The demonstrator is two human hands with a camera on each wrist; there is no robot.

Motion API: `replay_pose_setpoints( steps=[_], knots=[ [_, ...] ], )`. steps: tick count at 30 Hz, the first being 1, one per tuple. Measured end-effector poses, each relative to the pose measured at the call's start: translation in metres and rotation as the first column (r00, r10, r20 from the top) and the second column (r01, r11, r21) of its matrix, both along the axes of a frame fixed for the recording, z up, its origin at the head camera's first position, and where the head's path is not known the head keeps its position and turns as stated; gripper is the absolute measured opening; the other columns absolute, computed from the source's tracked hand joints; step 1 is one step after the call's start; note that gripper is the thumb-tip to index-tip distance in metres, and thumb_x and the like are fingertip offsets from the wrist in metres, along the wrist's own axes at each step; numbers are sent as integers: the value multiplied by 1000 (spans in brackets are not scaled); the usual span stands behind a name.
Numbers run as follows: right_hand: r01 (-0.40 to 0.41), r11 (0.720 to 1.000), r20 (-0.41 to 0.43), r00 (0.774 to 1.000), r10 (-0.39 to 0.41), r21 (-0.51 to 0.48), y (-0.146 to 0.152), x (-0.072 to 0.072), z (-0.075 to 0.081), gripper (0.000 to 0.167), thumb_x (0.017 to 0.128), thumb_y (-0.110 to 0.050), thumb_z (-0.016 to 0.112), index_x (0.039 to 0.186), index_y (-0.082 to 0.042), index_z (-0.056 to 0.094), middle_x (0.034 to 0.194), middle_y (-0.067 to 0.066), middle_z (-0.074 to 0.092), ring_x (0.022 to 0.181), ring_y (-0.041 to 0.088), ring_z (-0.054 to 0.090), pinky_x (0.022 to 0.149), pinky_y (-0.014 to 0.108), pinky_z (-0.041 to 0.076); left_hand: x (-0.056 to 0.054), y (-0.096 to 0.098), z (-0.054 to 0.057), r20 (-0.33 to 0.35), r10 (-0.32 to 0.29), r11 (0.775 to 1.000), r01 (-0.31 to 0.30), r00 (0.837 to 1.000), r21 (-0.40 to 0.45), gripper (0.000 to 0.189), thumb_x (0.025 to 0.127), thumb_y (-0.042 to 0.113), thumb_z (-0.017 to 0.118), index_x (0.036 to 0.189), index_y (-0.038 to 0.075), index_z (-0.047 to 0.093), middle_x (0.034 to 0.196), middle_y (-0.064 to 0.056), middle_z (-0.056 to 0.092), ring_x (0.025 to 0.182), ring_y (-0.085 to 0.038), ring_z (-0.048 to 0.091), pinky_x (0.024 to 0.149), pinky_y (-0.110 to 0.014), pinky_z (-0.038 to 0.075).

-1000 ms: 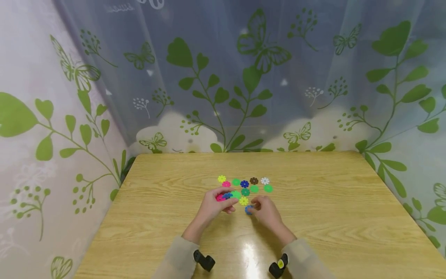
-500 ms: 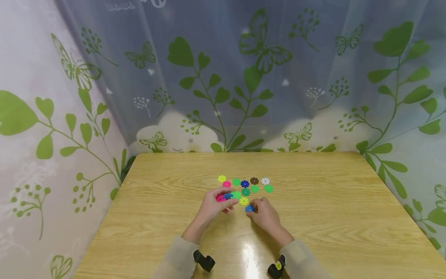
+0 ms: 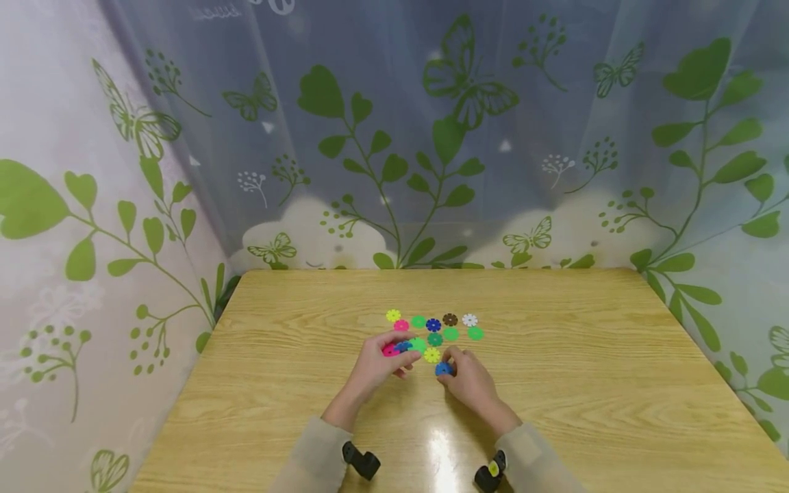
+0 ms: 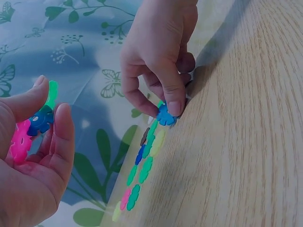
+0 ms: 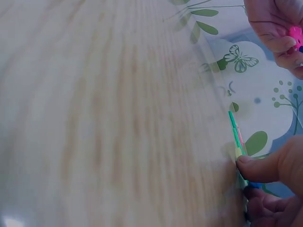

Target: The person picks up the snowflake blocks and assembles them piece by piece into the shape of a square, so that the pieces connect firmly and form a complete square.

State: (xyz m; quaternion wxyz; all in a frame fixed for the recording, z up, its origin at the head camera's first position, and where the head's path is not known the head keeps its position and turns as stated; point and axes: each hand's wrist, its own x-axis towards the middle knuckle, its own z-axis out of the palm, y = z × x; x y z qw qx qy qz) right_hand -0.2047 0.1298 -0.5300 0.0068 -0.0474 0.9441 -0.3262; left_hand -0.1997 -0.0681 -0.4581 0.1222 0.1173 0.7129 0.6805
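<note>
My left hand [image 3: 374, 363] holds a joined piece of flower-shaped plastic discs: a pink disc [image 4: 21, 142], a blue disc [image 4: 41, 121] and a green disc [image 4: 51, 94]. Thumb and fingers close on it from both sides, above the table. To its right, my right hand [image 3: 471, 378] pinches a single blue notched disc [image 3: 443, 369] between thumb and forefinger. That disc stands tilted in the left wrist view, low over the wood. Just beyond it lies a yellow disc [image 3: 432, 355]. In the right wrist view the right thumb [image 5: 260, 168] hides most of the pinched disc.
Loose discs lie flat in rough rows behind the hands, among them a brown disc [image 3: 450, 320], a white disc [image 3: 470, 320] and a dark blue disc [image 3: 433, 325]. The wooden table [image 3: 585, 356] meets a patterned curtain [image 3: 394, 137] at its back edge.
The right fingers have gripped the blue disc and tipped it up, shifting it slightly right. My left hand keeps its place with the joined discs.
</note>
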Motion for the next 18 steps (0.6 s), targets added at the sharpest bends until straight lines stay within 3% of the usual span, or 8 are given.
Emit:
replay_pose_setpoints(
  steps=[11,18],
  knots=[
    [-16,995,-29,999,13,-101,1,3,6,18,83,-8,69,98,-13,61,75,1,60,64,14,53,53,26,47,-2,1,0,8,-2,1000,2,1000,13,37,85,9,69,119,0,59,83,-11,67,79,-37,63,74,-60,51],
    [-7,968,-93,995,-17,-252,-1,6,13,19,83,-4,68,101,-7,64,73,1,60,60,13,50,47,23,45,-1,1,-2,1,-6,1000,6,1000,7,36,85,10,69,118,1,60,83,-16,66,70,-26,63,71,-58,53]
  ],
)
